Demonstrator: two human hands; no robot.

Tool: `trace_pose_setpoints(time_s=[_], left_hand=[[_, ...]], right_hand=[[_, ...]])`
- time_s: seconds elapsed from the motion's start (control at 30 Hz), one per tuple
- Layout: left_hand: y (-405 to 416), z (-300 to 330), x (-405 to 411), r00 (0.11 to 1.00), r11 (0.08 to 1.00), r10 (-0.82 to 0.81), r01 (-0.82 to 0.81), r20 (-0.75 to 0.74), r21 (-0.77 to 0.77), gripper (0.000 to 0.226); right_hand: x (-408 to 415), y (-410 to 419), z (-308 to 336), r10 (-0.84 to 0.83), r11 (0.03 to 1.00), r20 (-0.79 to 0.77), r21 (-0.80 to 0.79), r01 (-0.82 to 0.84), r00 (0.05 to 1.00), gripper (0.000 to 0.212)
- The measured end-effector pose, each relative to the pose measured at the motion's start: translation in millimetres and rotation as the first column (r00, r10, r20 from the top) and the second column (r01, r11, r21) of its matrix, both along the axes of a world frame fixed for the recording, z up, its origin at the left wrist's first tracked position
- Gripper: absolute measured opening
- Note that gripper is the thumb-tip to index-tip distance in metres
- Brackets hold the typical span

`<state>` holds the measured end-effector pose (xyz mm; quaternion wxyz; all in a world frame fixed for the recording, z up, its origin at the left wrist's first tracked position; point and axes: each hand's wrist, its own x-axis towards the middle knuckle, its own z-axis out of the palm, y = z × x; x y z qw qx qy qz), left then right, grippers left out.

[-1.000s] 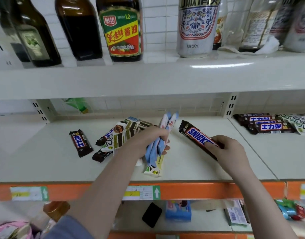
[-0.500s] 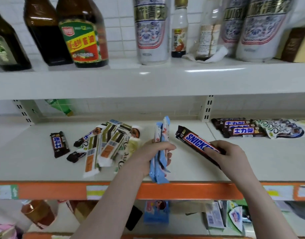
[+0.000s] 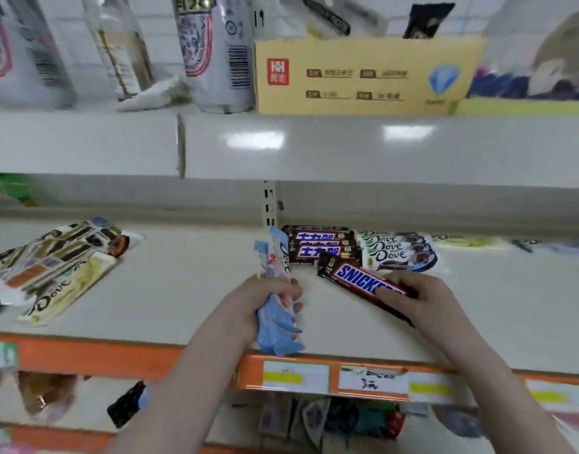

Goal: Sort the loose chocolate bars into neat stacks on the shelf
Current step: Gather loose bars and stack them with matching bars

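Landmark: the Snickers stack (image 3: 320, 245), three dark bars with blue labels, lying flat at the back of the shelf (image 3: 189, 290), just right of the slotted upright (image 3: 270, 204).
Left hand (image 3: 265, 306): grip clamped round a bundle of pale blue Dove bars (image 3: 278, 290), held on end, near the Snickers stack on its left and nearer the shelf's front; bundle top tilts toward the upright, bottom ends overhang the orange shelf edge (image 3: 117, 355).
Right hand (image 3: 419, 303): grip clamped on a single Snickers bar (image 3: 360, 281), thumb across the label, fingers curled behind it. Bar slants, far end touching or just overlapping the front right corner of the Snickers stack; cannot tell if it rests on the shelf.
Dove stack (image 3: 399, 253): white wrappers with dark script, fanned flat, just beside the Snickers stack on its right.
Loose pile (image 3: 58, 257): mixed Dove bars in cream, orange and dark wrappers, scattered at angles, well apart from the Snickers stack to its left. Blurred; count unclear.
Far right of the Snickers stack: more flat wrappers beyond the Dove stack, too smeared to name.
Upper shelf, above the Snickers stack: a yellow carton (image 3: 363, 77); left of it a patterned can (image 3: 216, 50) and bottles, blurred.
Price tags (image 3: 334, 378): white-and-yellow slips on the orange shelf edge, below both hands.
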<state>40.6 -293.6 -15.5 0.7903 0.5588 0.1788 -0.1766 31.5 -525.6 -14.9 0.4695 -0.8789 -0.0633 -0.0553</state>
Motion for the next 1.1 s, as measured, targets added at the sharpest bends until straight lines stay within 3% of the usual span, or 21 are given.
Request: trace_pose_setpoints(time_s=[0.17,0.4,0.6,0.77,0.9,1.1], left_hand=[[-16.7,-0.6,-5.7,0.993,0.991,0.090,-0.096,-0.071,-0.092,0.014],[-14.8,6.3,-8.7,0.996,0.993,0.078,-0.082,-0.050,-0.088,0.025],[-6.3,5.0,-3.8,0.994,0.994,0.107,-0.108,-0.024,-0.016,0.013],[0.6,3.3,-1.4,0.991,0.991,0.130,-0.129,-0.028,0.020,0.006],[3.0,3.2,0.9,0.989,0.988,0.147,-0.146,-0.006,0.040,0.011],[4.8,1.3,5.5,0.988,0.987,0.152,-0.151,-0.020,0.056,0.012]], right_hand=[[4.0,-6.0,0.8,0.105,0.994,0.024,-0.016,-0.105,0.994,0.013],[11.0,5.9,-5.6,0.221,0.974,0.072,-0.061,-0.217,0.973,0.012],[13.8,11.0,-2.6,0.308,0.951,0.149,-0.014,-0.309,0.940,0.025],[17.9,16.5,-4.5,0.321,0.944,0.138,0.029,-0.327,0.937,0.020],[23.1,19.3,-9.4,0.326,0.944,0.086,-0.078,-0.320,0.941,0.032],[34.8,16.5,-15.6,0.333,0.928,0.198,-0.239,-0.284,0.922,0.043]])
